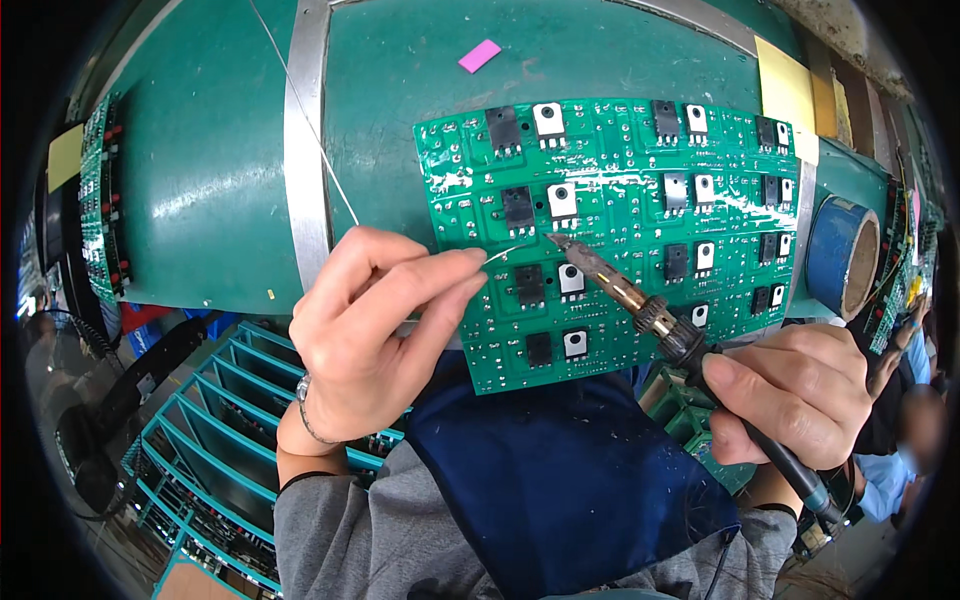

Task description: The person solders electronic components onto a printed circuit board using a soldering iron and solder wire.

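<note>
A large green circuit board (pixel 620 240) lies before me, set with rows of black and silver-white three-legged components. Between thumb and fingers, my left hand (pixel 385 305) pinches a thin solder wire (pixel 505 252), its tip over the board's left half. From that hand the wire runs up and away to the far left. My right hand (pixel 790 390) is wrapped round the dark handle of a soldering iron (pixel 640 305). The iron's tip is near the legs of a silver-white component in the second row, a little right of the wire's end; contact with the board cannot be made out.
A pink block (pixel 480 56) lies beyond the board. At the right stand a blue tape roll (pixel 843 255) and yellow paper (pixel 785 85). A metal strip (pixel 305 130) crosses the green bench. Teal racks (pixel 215 400) of boards stand lower left. Another person (pixel 905 440) is at far right.
</note>
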`<action>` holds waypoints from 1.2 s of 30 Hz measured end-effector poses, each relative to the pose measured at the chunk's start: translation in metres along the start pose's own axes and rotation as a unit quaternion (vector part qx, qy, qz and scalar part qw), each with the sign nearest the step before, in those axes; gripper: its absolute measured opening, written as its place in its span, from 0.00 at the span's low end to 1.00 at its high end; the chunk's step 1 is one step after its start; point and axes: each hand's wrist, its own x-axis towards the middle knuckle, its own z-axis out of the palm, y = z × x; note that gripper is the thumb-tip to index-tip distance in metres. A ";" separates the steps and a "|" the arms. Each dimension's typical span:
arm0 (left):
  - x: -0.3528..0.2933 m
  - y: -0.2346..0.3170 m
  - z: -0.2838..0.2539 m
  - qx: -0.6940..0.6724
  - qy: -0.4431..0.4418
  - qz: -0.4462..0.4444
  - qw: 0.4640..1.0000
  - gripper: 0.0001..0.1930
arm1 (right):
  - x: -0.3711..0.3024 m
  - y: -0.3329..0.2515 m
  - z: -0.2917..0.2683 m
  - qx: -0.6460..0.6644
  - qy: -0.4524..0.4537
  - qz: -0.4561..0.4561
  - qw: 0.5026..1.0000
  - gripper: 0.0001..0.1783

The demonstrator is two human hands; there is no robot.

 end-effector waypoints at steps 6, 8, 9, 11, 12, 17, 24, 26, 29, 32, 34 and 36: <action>0.002 -0.006 0.002 0.005 0.009 0.028 1.000 0.13 | 0.004 -0.006 0.007 0.015 -0.009 0.032 0.999 0.16; 0.001 -0.008 0.004 0.005 0.023 0.018 1.000 0.12 | 0.006 -0.005 0.008 0.026 -0.026 0.035 0.999 0.17; 0.000 -0.008 0.004 0.005 0.023 0.017 1.000 0.12 | 0.006 -0.005 0.008 0.027 -0.027 0.035 0.999 0.17; 0.000 -0.008 0.003 0.012 0.027 0.013 0.999 0.12 | 0.008 -0.006 0.010 0.017 -0.040 0.038 0.998 0.17; -0.001 -0.008 0.003 0.012 0.027 0.012 0.999 0.12 | 0.009 -0.006 0.010 0.018 -0.040 0.038 0.998 0.17; 0.001 -0.008 0.003 0.008 0.018 0.013 1.000 0.12 | 0.005 -0.008 0.015 -0.014 -0.025 0.021 0.999 0.16; 0.004 -0.009 0.006 0.016 0.002 0.025 1.000 0.13 | 0.005 -0.007 0.019 -0.014 -0.012 0.020 1.000 0.15; 0.005 -0.010 0.006 0.019 -0.003 0.017 1.000 0.13 | 0.006 -0.007 0.018 -0.011 -0.019 0.022 1.000 0.15; 0.010 -0.011 0.005 0.013 0.019 0.067 0.997 0.12 | 0.008 -0.009 0.014 -0.015 -0.021 0.024 0.999 0.15; 0.010 -0.007 0.003 0.009 0.032 0.052 0.998 0.12 | 0.003 -0.006 0.010 -0.001 -0.010 0.001 1.000 0.14; 0.009 -0.007 0.005 0.002 0.027 0.054 0.998 0.12 | 0.001 -0.005 0.005 -0.001 -0.011 0.001 1.000 0.14; 0.009 -0.005 0.007 -0.006 0.022 0.057 0.998 0.13 | -0.001 -0.005 0.005 -0.009 -0.006 0.013 1.000 0.14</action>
